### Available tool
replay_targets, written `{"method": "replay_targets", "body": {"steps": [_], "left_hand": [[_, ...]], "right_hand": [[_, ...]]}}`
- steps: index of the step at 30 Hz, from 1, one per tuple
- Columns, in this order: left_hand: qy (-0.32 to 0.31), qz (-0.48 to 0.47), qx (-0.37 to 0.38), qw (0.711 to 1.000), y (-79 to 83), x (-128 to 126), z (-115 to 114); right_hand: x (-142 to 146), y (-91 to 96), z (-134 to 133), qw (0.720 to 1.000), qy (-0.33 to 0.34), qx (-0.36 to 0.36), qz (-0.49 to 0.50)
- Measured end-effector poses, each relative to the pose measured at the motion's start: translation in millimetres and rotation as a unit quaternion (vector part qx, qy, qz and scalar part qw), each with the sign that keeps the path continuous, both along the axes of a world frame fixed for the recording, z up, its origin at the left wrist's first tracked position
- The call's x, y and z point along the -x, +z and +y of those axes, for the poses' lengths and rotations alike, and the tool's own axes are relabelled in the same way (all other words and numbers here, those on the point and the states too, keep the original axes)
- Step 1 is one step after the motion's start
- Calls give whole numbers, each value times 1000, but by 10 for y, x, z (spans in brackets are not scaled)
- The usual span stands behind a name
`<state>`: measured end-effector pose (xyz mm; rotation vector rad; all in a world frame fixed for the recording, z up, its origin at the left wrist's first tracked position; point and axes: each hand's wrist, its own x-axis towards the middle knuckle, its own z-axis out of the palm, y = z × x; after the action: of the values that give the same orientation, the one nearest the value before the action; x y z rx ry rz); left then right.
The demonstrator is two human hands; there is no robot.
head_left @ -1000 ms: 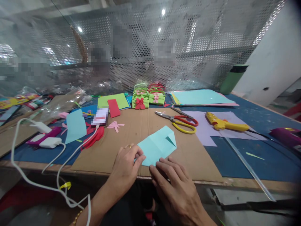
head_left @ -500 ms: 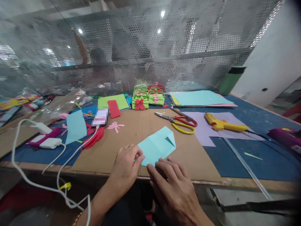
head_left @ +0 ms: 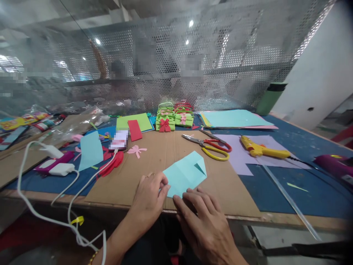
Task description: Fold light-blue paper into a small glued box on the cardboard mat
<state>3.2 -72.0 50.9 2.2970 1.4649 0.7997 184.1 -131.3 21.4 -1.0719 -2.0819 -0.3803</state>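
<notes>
A light blue sheet of paper (head_left: 186, 173), partly folded with one corner turned in, lies on a brown cardboard mat (head_left: 165, 154) near the table's front edge. My left hand (head_left: 150, 197) pinches its near left edge, fingers curled together. My right hand (head_left: 202, 217) lies beside it with fingers stretched flat, their tips pressing the sheet's near edge.
Scissors with red and yellow handles (head_left: 211, 145) and a yellow glue gun (head_left: 260, 149) lie to the right on lilac paper. Green paper baskets (head_left: 172, 117), coloured sheets (head_left: 234, 118), a phone (head_left: 119, 140), white cables (head_left: 63, 180) and a perforated screen (head_left: 176, 66) surround the mat.
My right hand has slid slightly left along the sheet's near edge. The left hand keeps its pinch, and the view has tilted a little.
</notes>
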Motion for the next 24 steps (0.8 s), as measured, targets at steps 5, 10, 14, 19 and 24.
{"method": "replay_targets", "body": {"steps": [5, 10, 14, 19, 24], "left_hand": [[-4, 4, -9, 1000, 12, -3, -22], [-3, 14, -21, 1000, 10, -23, -1], [-2, 34, -35, 999, -7, -32, -4], [19, 93, -121, 988, -43, -34, -55], [18, 150, -226, 962, -63, -49, -143]], "right_hand": [[1, 1, 2, 1000, 0, -7, 1], [2, 6, 7, 1000, 3, -10, 0], [0, 5, 8, 1000, 3, -17, -1], [2, 2, 4, 1000, 2, -10, 3], [4, -6, 4, 1000, 4, -3, 8]]}}
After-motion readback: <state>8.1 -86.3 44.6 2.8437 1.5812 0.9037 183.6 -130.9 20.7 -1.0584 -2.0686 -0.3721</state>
